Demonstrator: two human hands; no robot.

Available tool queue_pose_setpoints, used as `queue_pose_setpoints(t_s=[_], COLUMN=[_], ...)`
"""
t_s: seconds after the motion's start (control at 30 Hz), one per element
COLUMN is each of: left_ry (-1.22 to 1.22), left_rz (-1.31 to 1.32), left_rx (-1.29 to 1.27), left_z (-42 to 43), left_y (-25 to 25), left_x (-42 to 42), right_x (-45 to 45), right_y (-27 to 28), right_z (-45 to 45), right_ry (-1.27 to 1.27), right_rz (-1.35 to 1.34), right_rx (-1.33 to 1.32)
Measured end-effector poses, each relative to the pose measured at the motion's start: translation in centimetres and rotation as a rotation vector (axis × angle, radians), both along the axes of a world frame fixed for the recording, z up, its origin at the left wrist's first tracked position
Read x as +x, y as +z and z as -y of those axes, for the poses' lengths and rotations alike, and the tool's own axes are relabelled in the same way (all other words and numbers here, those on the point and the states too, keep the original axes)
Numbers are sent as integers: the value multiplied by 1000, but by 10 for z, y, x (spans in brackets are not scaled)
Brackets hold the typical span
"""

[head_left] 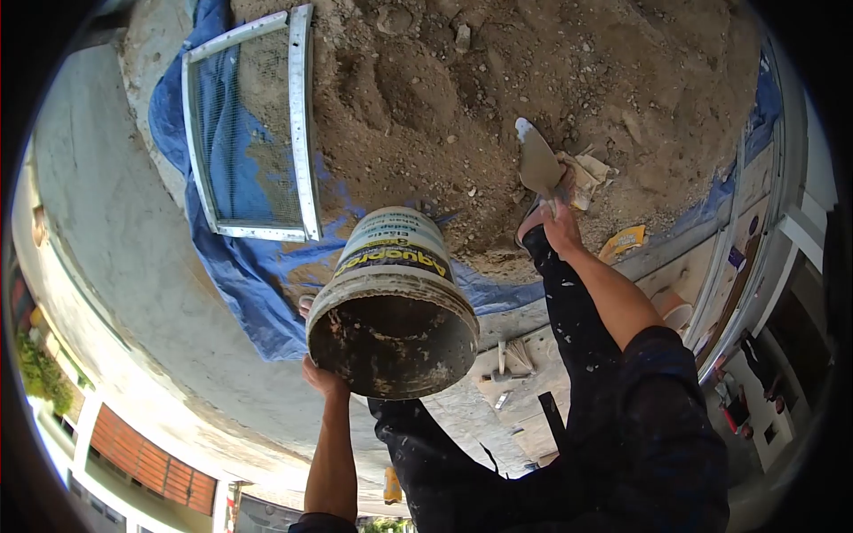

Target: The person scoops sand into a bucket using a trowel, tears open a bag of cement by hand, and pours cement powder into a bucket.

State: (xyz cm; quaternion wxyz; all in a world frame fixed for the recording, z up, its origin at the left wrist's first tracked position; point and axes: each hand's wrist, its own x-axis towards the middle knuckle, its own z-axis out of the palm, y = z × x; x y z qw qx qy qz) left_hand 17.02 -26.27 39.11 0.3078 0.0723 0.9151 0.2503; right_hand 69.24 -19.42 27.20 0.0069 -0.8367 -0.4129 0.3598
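My left hand (326,380) is closed on the rim of a plastic bucket (391,238) at its lower left; the bucket is tipped, its mouth facing me. Dried residue coats the inside, and the printed label reads upside down. Out to the right, my right hand (560,229) wraps round the handle of a trowel (537,158). Its blade, pale at the tip, points up the view over a heap of sandy soil (586,53). Beside the blade lies a torn piece of paper (586,178).
A framed mesh sieve (251,124) lies on a blue tarp (233,293) at the left. A yellow wrapper (624,242) sits by the soil's edge. Behind the bucket, tools (505,364) rest on the floor. Other people (739,410) are at the far right.
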Motion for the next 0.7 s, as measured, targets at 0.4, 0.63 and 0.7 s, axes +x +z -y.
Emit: queue_pose_setpoints(t_s=[0.4, 0.63, 0.7], left_ry=[224, 151, 122], left_rz=[196, 55, 27], left_rx=[115, 104, 111], left_z=[20, 15, 18], left_y=[-6, -13, -19], left_x=[-15, -7, -10], right_x=[-215, -180, -166], right_y=[-71, -65, -46], right_z=[-194, -177, -169], right_ry=[42, 189, 281], right_rz=[-487, -416, -344], right_rx=[-22, 188, 255])
